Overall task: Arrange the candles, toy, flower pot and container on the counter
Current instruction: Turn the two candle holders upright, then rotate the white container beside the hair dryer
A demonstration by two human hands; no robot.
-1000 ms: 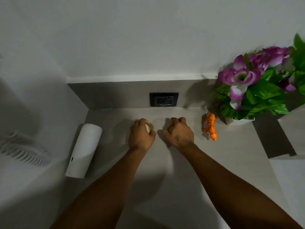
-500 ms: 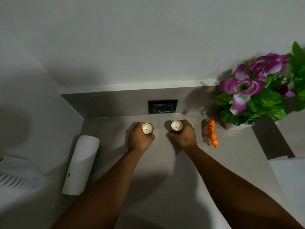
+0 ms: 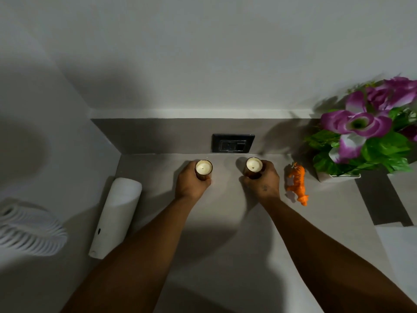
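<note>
Left hand grips left candle; right hand grips right candle; both upright at frame centre; toy just right.

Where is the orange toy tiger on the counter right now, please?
The toy tiger lies right of centre in the head view, between the right hand and the flower pot.

Two candles in dark glass jars, cream wax, unlit wicks, both upright at frame centre: left candle gripped by the left hand, right candle by the right hand. Orange striped tiger toy right of centre, near the white flower pot with purple flowers, right edge. White cylindrical container lies on its side, lower left.
</note>
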